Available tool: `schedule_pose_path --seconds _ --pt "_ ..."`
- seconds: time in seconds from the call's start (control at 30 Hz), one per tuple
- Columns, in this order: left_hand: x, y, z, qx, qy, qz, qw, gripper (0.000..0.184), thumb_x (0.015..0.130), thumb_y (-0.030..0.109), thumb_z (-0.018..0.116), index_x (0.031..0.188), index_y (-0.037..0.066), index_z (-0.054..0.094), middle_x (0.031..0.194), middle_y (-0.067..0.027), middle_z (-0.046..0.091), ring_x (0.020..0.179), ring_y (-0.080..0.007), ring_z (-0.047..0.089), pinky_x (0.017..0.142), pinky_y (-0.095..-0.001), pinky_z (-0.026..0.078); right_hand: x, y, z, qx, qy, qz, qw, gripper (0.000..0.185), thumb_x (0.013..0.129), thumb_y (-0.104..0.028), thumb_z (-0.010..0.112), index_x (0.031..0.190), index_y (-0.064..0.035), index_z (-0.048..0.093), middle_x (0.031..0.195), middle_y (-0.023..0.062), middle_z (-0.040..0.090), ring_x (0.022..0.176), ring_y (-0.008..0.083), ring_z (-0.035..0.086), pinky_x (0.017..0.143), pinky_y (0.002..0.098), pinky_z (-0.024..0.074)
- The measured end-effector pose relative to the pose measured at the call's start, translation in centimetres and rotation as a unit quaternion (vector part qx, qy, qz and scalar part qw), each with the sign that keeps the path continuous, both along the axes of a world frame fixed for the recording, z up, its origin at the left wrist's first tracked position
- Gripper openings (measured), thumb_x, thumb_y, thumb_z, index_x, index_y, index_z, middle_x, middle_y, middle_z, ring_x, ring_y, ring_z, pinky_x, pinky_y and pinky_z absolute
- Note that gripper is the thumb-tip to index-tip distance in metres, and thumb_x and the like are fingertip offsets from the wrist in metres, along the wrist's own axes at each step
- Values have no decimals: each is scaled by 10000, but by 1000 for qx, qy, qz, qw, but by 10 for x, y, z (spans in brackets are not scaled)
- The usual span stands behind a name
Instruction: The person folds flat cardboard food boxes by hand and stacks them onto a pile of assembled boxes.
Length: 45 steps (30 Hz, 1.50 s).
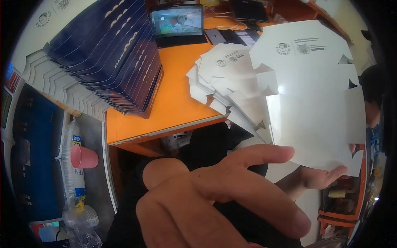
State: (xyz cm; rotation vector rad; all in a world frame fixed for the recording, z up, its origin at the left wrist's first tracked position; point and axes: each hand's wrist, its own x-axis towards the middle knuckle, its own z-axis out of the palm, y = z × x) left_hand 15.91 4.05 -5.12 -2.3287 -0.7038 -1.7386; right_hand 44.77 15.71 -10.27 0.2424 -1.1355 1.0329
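Left hand (219,182): close to lens, lower fingers cut off by bottom edge. Right hand (318,177): fingers partly hidden behind white sheet (314,111), whose small print is too fine to read. Blue stack (95,45): top runs out of frame. Tablet (177,21): picture blurred. Person (372,115), right edge: mostly cut off.

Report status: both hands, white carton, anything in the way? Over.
Left hand open, nothing visible in it. Right hand holds flat white carton near its lower edge. Left hand partly blocks view; more flat cartons on orange desk.
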Motion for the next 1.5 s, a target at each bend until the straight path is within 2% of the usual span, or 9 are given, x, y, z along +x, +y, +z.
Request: schedule_pose_path --seconds 0.13,0.37,0.47,0.63,0.8,1.03,1.23,1.4,1.5 --pt "15 26 -11 -206 -160 -233 937 662 942 476 566 1379 25 354 1236 -150 501 1224 -320 458 1057 -479 322 -3 -6 -15 -54 103 61 991 573 1001 -532 416 1401 -127 355 1276 86 477 1269 292 435 1063 479 378" --pt "60 66 -16 -463 -324 -332 755 942 869 597 623 1448 -6 189 1294 -177 433 1221 -280 457 1055 -439 349 -73 -8 -33 291 -137 -311 894 397 917 -633 497 1176 -358 620 1137 21 534 1165 293 504 961 575 395" --pt "51 70 -16 -480 -295 -319 762 667 968 361 578 1412 16 219 1276 -148 438 1135 -196 500 971 -366 424 -54 -28 -35 279 -328 -307 849 447 925 -658 429 1231 -385 607 1117 24 537 1152 303 515 939 597 407" --pt "53 84 -31 -482 -361 -354 716 338 1027 143 471 1322 -23 491 1182 -66 606 1062 -105 561 928 -288 462 -75 -22 -35 127 -160 -264 943 468 930 -651 424 1175 -320 647 1192 80 515 1243 374 484 1025 577 398" --pt "73 86 -25 -413 -335 -299 792 211 1016 161 517 954 -19 610 844 -37 634 776 -72 571 679 -260 471 -62 -11 -12 152 -329 -477 801 688 951 -664 371 1252 -100 626 1315 284 454 1220 440 511 1041 533 400" --pt "89 92 -31 -361 -163 -173 902 225 992 173 526 867 -12 553 724 -146 582 626 -270 568 588 -341 444 -74 -11 -5 24 -347 -571 744 623 1017 -468 367 1315 48 549 1371 287 428 1266 419 453 1062 475 359" --pt "89 98 -28 -140 -137 -189 962 295 998 185 501 1192 -30 559 946 -175 652 836 -336 653 737 -381 509 -72 -25 -13 20 -359 -558 748 701 1010 -464 327 1466 68 312 1467 219 334 1373 343 327 1076 432 338" --pt "45 91 -39 -324 -6 -96 941 292 994 194 494 1222 27 565 836 -203 663 764 -368 666 675 -405 517 -67 8 -23 -112 -216 -438 865 622 1007 -135 402 1532 12 103 1358 198 421 828 112 537 927 338 439" --pt "38 93 -61 -324 38 -11 945 271 983 217 534 1164 32 614 763 -149 681 665 -323 667 600 -371 507 -50 30 -30 -118 -271 -433 852 520 1021 -190 455 1474 23 311 1045 64 518 748 82 476 799 259 435"
